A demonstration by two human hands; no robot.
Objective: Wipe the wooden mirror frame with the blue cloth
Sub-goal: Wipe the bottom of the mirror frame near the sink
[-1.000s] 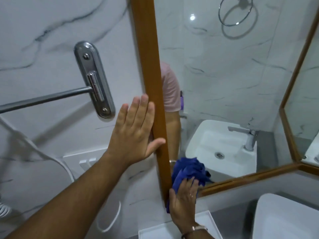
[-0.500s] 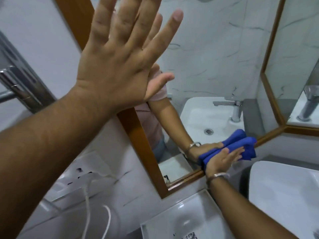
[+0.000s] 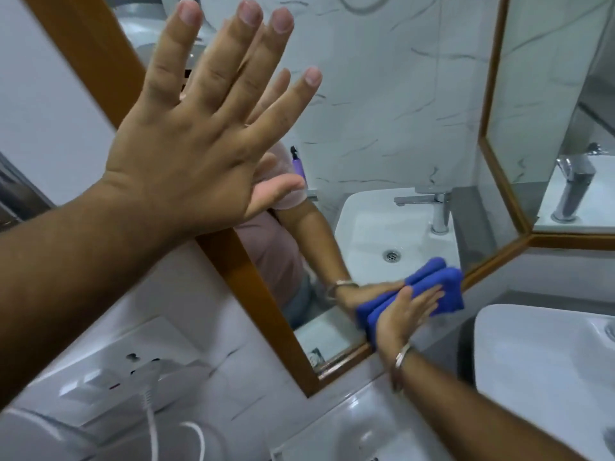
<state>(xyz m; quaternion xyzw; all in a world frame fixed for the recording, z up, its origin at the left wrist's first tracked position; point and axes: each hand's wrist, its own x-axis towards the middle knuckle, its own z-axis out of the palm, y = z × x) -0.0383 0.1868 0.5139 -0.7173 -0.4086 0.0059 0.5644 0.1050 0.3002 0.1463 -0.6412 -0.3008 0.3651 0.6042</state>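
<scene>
The left hand (image 3: 186, 144) is spread flat with all fingers extended, holding nothing, its palm laid across the left rail of the wooden mirror frame (image 3: 266, 314) and onto the mirror glass (image 3: 382, 111) beside it. The frame's left rail runs diagonally down from upper left to a corner low in the middle of the view, and the bottom rail climbs from there toward the right.

The right hand (image 3: 404, 316) lies with fingers stretched out flat on top of the blue cloth (image 3: 446, 287), pressing it against the bottom rail of the frame, roughly midway along that rail. The cloth is folded into a thick bundle; its reflection shows just above it in the glass. A metal bangle (image 3: 402, 356) circles the right wrist.

Reflected in the mirror are a white basin with a chrome faucet (image 3: 432, 204) and marble-patterned wall tile. A second framed mirror panel (image 3: 549, 94) meets the first at an angle on the right. Below, a white sink (image 3: 539, 367) sits at the right edge. On the wall at lower left is a white switch-and-socket plate (image 3: 109, 371) with a white cord (image 3: 151, 424) hanging from it.
</scene>
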